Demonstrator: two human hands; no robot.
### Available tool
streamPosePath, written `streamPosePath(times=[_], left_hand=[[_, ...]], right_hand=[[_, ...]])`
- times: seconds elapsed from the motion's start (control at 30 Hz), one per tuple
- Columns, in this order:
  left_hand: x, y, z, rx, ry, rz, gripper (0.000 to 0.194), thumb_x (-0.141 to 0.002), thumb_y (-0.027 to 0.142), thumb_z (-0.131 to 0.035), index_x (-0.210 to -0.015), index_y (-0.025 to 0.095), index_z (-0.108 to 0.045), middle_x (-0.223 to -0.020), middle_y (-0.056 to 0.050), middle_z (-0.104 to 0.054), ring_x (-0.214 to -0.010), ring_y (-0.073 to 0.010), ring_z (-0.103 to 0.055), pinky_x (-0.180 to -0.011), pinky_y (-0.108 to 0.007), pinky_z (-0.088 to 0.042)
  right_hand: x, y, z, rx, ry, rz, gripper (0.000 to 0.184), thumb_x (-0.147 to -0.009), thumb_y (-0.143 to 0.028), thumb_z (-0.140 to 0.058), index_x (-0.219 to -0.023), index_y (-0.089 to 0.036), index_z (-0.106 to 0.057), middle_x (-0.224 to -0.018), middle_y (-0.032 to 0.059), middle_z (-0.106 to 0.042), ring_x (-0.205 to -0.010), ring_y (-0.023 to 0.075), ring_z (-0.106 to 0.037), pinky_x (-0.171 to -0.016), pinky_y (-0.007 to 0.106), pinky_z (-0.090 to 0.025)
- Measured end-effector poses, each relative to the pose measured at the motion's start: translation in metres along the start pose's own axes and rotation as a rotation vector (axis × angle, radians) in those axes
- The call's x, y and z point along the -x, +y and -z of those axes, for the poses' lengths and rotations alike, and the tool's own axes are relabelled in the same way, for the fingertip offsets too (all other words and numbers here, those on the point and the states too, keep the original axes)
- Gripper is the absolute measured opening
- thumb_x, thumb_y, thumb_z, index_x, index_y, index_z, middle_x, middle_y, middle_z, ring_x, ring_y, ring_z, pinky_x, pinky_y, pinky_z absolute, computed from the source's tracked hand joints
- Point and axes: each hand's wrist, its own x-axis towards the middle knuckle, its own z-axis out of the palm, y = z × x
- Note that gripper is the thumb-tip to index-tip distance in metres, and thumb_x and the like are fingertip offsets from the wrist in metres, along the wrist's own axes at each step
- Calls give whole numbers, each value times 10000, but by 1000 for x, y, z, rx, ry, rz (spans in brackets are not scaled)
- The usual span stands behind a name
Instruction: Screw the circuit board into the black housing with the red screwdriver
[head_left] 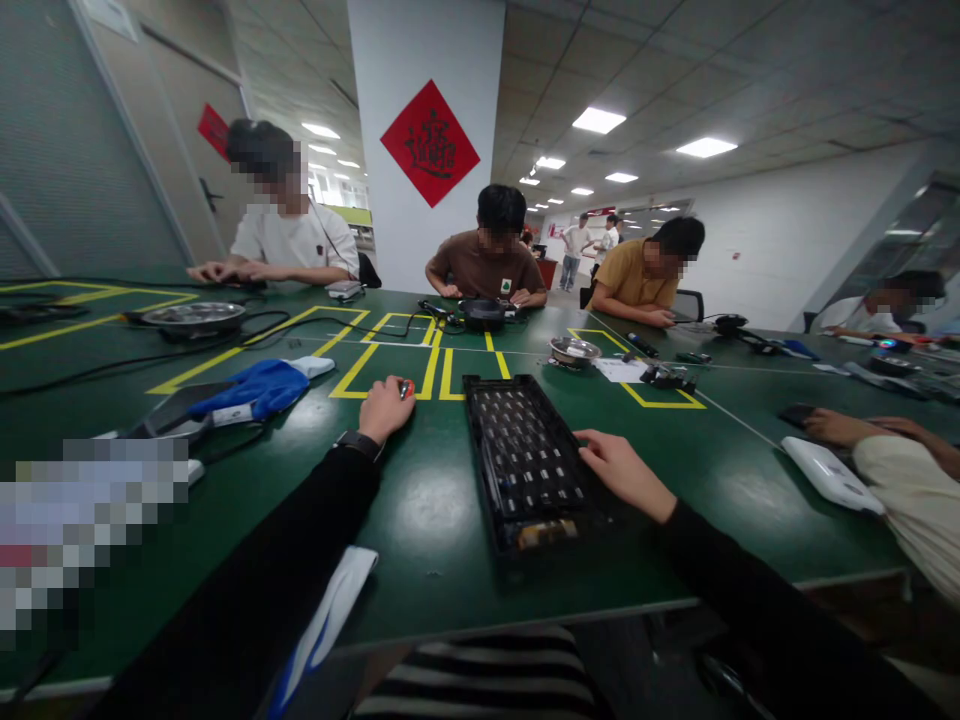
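A black rectangular housing [527,455] with rows of small light pieces, like a keyboard stripped of its keycaps, lies on the green table in front of me. Its near end shows a brownish-gold patch. To its left, my left hand [384,408] is closed around a small red-and-metal tool [406,389]; most of the tool is hidden by the fingers. My right hand [622,468] rests at the housing's right edge, fingers stretched out and nothing visible in them. Whether the fingertips press on the edge, I cannot tell.
Blue-and-white gloves [262,388] lie to the left, another glove [330,620] at the front edge. Metal bowls [574,351] and black cables cross the far side. A white device [831,474] sits right, beside a co-worker's hands [836,428]. Several people sit around the table.
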Motion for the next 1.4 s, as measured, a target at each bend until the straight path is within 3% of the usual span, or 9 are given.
streamPosePath(times=[0.13, 0.27, 0.57, 0.73, 1.0, 1.17, 1.2, 1.33, 1.4], left_hand=[[4, 8, 3, -41, -116, -47, 478, -839, 458, -304, -1201, 162, -403, -1054, -175, -598, -952, -312, -592, -761, -395, -446], [8, 18, 5, -91, -188, -6, 472, -855, 438, -246, -1134, 98, -415, -963, -211, -630, -909, -341, -609, -728, -412, -440], [19, 29, 8, -127, -200, -37, 479, -843, 471, -268, -1098, 98, -428, -974, -210, -634, -913, -337, -609, -723, -399, -440], [15, 27, 6, -121, -203, -19, 471, -844, 476, -259, -1077, 107, -436, -967, -204, -640, -913, -327, -611, -716, -382, -441], [13, 26, 5, -111, -207, -19, 476, -842, 487, -241, -1059, 111, -438, -982, -202, -637, -910, -339, -609, -708, -386, -440], [12, 24, 5, -91, -220, -16, 478, -834, 508, -248, -1052, 127, -436, -1001, -192, -637, -925, -326, -607, -719, -381, -438], [12, 24, 5, -87, -219, -16, 476, -833, 507, -249, -1051, 128, -437, -1004, -191, -636, -927, -324, -607, -719, -376, -437], [12, 24, 5, -94, -214, -4, 483, -835, 504, -248, -1064, 123, -435, -1000, -193, -636, -928, -321, -607, -716, -366, -434], [13, 24, 5, -95, -217, -1, 498, -834, 515, -245, -1071, 121, -436, -999, -193, -637, -935, -318, -605, -721, -364, -433]], right_hand=[[23, 51, 27, -17, -19, -52, 390, -815, -315, -429, -1150, -186, -580, -751, 26, -656, -671, 177, -587, -659, 287, -437], [35, 104, 55, -13, -42, -124, 421, -808, -366, -438, -1169, -205, -580, -892, 58, -678, -795, 207, -620, -728, 313, -466], [37, 212, 105, 55, -33, -145, 409, -786, -353, -486, -1152, -211, -600, -1175, 99, -601, -1060, 248, -559, -935, 360, -383], [29, 245, 121, 81, -21, -177, 393, -763, -321, -519, -1117, -186, -620, -1149, 120, -612, -1030, 250, -573, -914, 352, -392], [16, 248, 132, 102, 15, -282, 378, -740, -281, -543, -1084, -160, -642, -1041, 146, -656, -889, 248, -621, -796, 354, -443], [13, 211, 137, 244, 103, -216, 423, -710, -360, -602, -1066, -135, -646, -1015, 178, -646, -805, 222, -607, -764, 348, -438], [15, 199, 136, 236, 52, -183, 395, -708, -389, -605, -1018, -152, -666, -1011, 166, -647, -823, 217, -604, -764, 332, -438], [24, 154, 129, 172, -420, -70, 331, -710, -464, -593, -869, -193, -699, -914, 81, -666, -810, 196, -612, -718, 274, -440], [28, 140, 124, 195, -513, -42, 323, -701, -464, -601, -846, -191, -697, -899, 61, -663, -805, 200, -614, -699, 262, -435]])
